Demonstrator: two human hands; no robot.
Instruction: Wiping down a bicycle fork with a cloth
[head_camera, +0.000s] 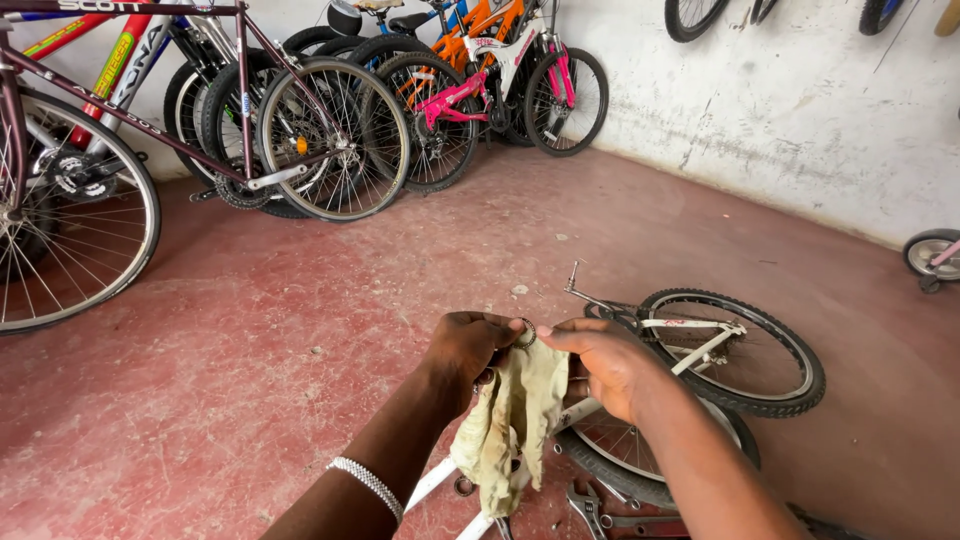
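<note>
My left hand (470, 350) and my right hand (605, 365) are close together in front of me. Between their fingertips they pinch a small metal ring (527, 334). A dirty pale yellow rag (508, 420) hangs down from both hands. A silver bracelet (368, 485) sits on my left wrist. Below the hands a white bicycle (690, 355) lies on its side on the red floor, its wheels partly hidden by my right arm.
Pliers (588, 508) and other tools lie on the floor by the white frame. Several upright bicycles (330, 130) lean along the back wall, a maroon one (70, 200) at left. A small wheel (930, 255) shows at the right edge. Wheels hang on the white wall.
</note>
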